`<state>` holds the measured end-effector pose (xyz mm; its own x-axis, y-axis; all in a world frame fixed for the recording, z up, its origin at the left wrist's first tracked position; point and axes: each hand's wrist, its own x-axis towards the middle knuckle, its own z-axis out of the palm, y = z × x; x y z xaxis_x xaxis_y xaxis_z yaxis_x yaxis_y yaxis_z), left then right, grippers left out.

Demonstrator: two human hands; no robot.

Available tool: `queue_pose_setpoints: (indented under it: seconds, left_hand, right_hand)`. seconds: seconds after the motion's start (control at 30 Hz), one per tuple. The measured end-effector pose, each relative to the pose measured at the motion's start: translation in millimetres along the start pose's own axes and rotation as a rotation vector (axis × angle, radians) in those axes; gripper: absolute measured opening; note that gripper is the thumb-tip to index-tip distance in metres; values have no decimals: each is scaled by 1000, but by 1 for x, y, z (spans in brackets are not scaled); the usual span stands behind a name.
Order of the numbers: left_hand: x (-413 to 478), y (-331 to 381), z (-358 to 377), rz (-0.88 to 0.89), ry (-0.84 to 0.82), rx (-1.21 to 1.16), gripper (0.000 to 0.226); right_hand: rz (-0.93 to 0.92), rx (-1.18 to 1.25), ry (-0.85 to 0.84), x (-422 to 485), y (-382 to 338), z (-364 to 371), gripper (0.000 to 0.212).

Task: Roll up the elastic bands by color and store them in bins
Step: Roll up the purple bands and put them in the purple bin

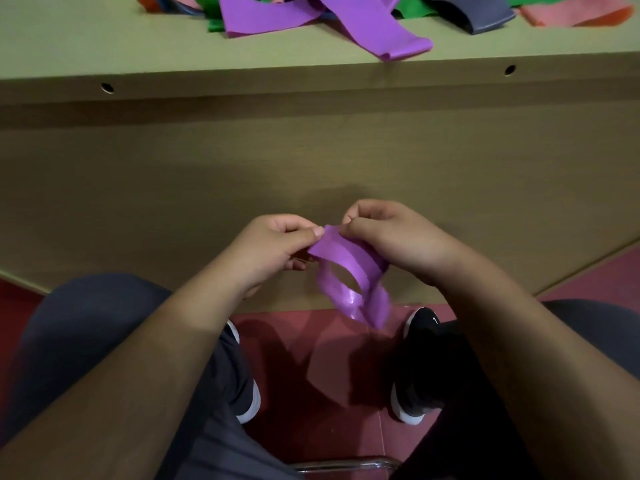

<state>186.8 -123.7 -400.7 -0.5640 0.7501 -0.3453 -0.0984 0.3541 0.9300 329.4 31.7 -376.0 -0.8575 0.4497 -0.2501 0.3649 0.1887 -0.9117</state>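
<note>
A purple elastic band (349, 271) hangs in loose loops below the table's edge, above the floor. My left hand (273, 247) pinches its upper end between thumb and fingers. My right hand (391, 233) pinches the same end from the right, fingers curled. On the tabletop at the top lies a heap of bands: purple bands (311, 15), green bands (412, 8), a dark grey band (481, 15) and salmon-orange bands (575, 13). No bins are in view.
The table's front panel (242, 168) stands close ahead, with two small holes in its edge. Below are my legs in dark trousers, two black shoes (420, 327) on a red floor, and a metal chair bar (346, 465).
</note>
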Motion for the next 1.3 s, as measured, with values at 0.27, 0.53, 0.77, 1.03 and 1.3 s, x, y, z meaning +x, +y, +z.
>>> queue_pose_setpoints:
  seconds: [0.27, 0.53, 0.77, 1.03, 1.3]
  left_hand:
    - [0, 8, -6, 135, 128, 177, 9]
    - [-10, 15, -14, 465, 201, 553, 8]
    - [-21, 35, -10, 734, 130, 844, 10]
    - [-51, 74, -10, 801, 131, 1039, 12]
    - [-69, 116, -9, 904, 148, 1058, 11]
  right_hand:
    - [21, -1, -45, 3, 13, 6, 9]
    - [-2, -198, -13, 1, 13, 7, 31]
    - [3, -180, -41, -7, 4, 3, 21]
    - [-113, -171, 72, -29, -16, 13, 26]
    - [-428, -143, 207, -38, -34, 6, 23]
